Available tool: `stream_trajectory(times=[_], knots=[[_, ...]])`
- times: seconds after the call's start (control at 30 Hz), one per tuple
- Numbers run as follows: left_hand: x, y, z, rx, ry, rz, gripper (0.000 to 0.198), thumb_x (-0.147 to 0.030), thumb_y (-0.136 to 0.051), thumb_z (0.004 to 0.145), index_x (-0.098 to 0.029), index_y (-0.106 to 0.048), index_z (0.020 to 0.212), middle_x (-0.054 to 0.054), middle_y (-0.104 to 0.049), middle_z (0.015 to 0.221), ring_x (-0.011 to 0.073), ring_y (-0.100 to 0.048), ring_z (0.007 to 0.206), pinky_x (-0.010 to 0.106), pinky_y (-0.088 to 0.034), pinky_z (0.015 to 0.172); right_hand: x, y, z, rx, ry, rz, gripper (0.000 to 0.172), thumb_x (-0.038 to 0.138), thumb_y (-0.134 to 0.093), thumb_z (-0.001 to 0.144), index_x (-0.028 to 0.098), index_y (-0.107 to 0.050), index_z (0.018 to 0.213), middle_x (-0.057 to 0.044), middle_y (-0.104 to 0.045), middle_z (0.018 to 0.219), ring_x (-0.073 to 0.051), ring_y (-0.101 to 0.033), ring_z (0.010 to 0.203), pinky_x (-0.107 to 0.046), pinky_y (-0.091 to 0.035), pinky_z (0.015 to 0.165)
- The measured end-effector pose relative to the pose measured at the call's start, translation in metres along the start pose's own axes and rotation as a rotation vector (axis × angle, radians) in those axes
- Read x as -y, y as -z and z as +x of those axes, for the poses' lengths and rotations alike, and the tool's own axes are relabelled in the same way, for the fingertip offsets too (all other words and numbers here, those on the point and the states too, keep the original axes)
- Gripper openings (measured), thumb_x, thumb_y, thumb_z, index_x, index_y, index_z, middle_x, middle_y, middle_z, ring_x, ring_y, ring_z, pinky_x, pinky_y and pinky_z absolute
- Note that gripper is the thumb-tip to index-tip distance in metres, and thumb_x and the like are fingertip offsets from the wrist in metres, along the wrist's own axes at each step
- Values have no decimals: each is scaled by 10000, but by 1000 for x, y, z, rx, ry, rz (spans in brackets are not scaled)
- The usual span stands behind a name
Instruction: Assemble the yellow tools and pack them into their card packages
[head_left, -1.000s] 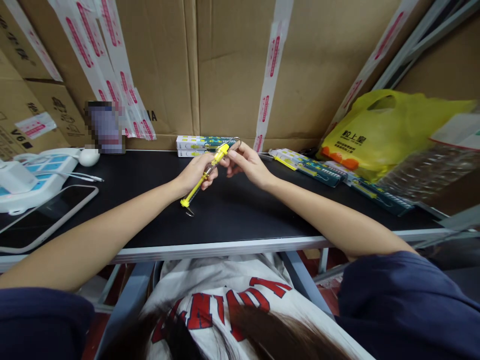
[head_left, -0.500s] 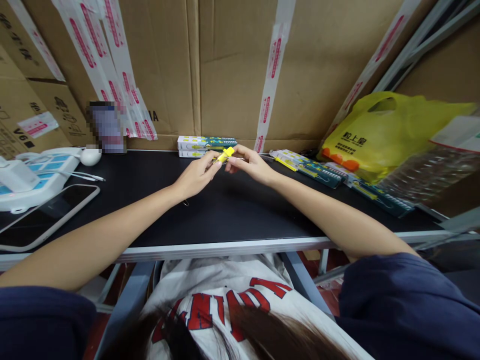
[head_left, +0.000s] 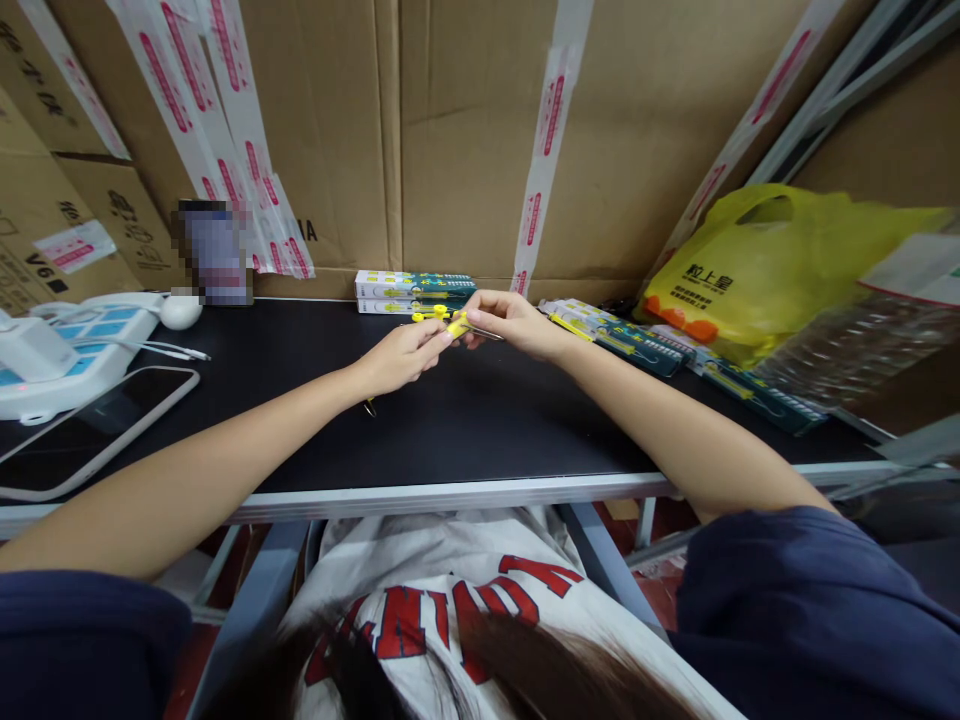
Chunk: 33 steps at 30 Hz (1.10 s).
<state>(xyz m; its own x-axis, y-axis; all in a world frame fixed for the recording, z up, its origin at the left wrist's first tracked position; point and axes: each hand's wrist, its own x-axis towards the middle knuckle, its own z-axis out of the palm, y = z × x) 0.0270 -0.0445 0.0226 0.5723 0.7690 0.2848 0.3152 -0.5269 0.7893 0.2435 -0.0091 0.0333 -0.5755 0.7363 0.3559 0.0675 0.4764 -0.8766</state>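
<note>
My left hand (head_left: 401, 357) is closed over the black tabletop, pinching a small yellow plastic piece (head_left: 457, 326) between thumb and fingers. Yellow knob-like parts (head_left: 431, 314) show just past its fingers; whether they join the pinched piece I cannot tell. A thin wire end (head_left: 369, 407) pokes out beneath that wrist. Fingers of my right hand (head_left: 510, 322) are closed at the other end of the yellow piece, touching it. From under them a thin metal rod (head_left: 487, 333) sticks out to the right. Both hands hide much of what they hold.
Printed boxes (head_left: 412, 290) are stacked behind my hands against a cardboard wall (head_left: 465, 150). More flat packs (head_left: 637, 345), with yellow tools on them, lie right beside a yellow bag (head_left: 780, 260). Left stand a power strip (head_left: 112, 350) and a phone (head_left: 97, 430).
My right hand has shifted slightly right. The yellow piece has turned and sits lower, and more yellow parts and a metal rod now show around the fingers.
</note>
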Motion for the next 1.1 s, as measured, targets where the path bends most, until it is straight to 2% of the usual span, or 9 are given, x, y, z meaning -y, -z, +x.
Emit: stream_trajectory(times=[0.3, 0.5, 0.6, 0.73, 0.97, 1.1], knots=[[6, 0, 1, -89, -94, 286, 240, -359, -447, 984, -197, -511, 819, -29, -512, 663, 118, -473, 592, 229, -337, 593, -11, -3, 3, -44, 19, -66, 522, 648, -749, 752, 167, -546, 758, -19, -701, 698, -97, -639, 612, -215, -564, 558], [4, 0, 1, -107, -104, 321, 250, -348, -449, 985, -199, -506, 793, -24, -514, 662, 131, -472, 605, 244, -321, 611, -11, -4, 2, -22, 20, -46, 512, 645, -725, 784, 173, -527, 806, -14, -694, 729, -98, -648, 625, -215, -576, 548], [1, 0, 2, -125, -90, 246, 225, -329, -446, 993, -194, -519, 828, -33, -504, 645, 116, -449, 574, 236, -324, 590, -9, -7, 2, -4, 30, 2, 496, 644, -696, 814, 183, -522, 872, 6, -673, 742, -101, -657, 637, -219, -586, 548], [-2, -1, 2, -180, -70, 86, 110, -281, -486, 979, -196, -492, 910, -65, -504, 621, 82, -437, 521, 215, -329, 555, -10, -13, 3, -2, 19, 40, 474, 559, -777, 777, 190, -538, 956, 17, -664, 791, -97, -658, 682, -215, -600, 586], [3, -4, 5, -182, -47, -15, 107, -173, -497, 961, -200, -421, 891, -89, -523, 618, 44, -441, 449, 173, -348, 471, -14, -23, 4, -96, 19, 66, 482, 536, -851, 685, 174, -640, 922, -2, -684, 812, -100, -645, 732, -220, -602, 676], [1, -5, 10, -192, 29, -255, 106, -245, -497, 990, -199, -428, 924, -85, -563, 624, 51, -491, 404, 177, -407, 447, -8, -19, 4, -160, 32, 139, 463, 563, -838, 694, 196, -684, 933, -12, -701, 893, -109, -646, 782, -237, -603, 724]])
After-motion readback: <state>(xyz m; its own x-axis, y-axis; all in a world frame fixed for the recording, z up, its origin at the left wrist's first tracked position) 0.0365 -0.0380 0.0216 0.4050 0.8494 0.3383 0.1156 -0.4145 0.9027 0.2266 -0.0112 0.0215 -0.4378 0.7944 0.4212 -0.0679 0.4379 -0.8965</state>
